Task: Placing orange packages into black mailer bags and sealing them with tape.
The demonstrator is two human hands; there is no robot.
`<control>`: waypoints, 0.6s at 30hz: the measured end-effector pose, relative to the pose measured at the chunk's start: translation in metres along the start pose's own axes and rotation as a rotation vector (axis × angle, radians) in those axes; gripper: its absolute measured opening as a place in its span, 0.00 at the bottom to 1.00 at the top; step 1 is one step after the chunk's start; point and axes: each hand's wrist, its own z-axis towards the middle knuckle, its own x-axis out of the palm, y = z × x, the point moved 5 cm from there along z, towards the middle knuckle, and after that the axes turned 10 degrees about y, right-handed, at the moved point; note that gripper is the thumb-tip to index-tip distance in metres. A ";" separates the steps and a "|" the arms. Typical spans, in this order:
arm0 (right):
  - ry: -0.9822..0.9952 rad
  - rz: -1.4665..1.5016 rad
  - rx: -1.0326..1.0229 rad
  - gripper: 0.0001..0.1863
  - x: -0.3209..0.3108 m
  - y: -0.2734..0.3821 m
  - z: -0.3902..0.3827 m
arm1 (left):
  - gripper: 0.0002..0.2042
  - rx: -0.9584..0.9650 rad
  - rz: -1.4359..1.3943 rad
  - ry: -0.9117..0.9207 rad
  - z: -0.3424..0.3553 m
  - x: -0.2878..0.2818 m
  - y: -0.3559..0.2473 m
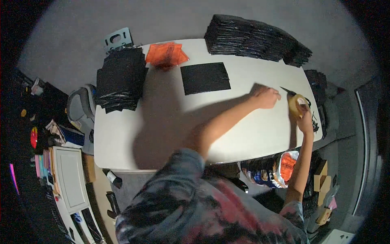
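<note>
My right hand (304,120) grips a roll of yellowish tape (295,107) at the table's right side, beside dark-handled scissors (286,90). My left hand (266,97) is raised a little left of the roll, fingers curled together; I cannot make out what, if anything, is in them. A flat black sheet or bag (205,78) lies in the middle of the white table (227,146). Orange packets (164,53) lie behind it to the left. A thick stack of black bags (120,81) is on the left, and long black stacks (252,38) line the back edge.
A grey chair (79,107) and a white cabinet (71,175) stand to the left. A light board with cut-outs (118,38) is at the back-left corner. Below the near edge sits an open bag with orange contents (286,166). Cardboard pieces (323,183) lie at the lower right.
</note>
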 end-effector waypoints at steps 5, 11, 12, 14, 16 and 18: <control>-0.003 -0.420 0.096 0.35 -0.010 0.044 0.019 | 0.16 0.388 0.250 -0.010 -0.090 -0.038 0.016; -0.120 0.124 -0.456 0.24 0.054 0.233 0.082 | 0.21 -0.063 0.382 -0.103 -0.182 -0.186 0.069; -0.079 0.156 -0.460 0.23 0.073 0.256 0.096 | 0.19 -0.214 0.477 -0.121 -0.198 -0.200 0.087; -0.039 0.196 -0.452 0.23 0.101 0.278 0.118 | 0.17 -0.245 0.611 -0.143 -0.217 -0.209 0.098; -0.049 0.118 -0.287 0.27 0.120 0.291 0.145 | 0.15 -0.335 0.671 -0.140 -0.243 -0.213 0.124; -0.115 0.091 -0.278 0.29 0.131 0.269 0.150 | 0.16 -0.317 0.632 -0.052 -0.231 -0.201 0.096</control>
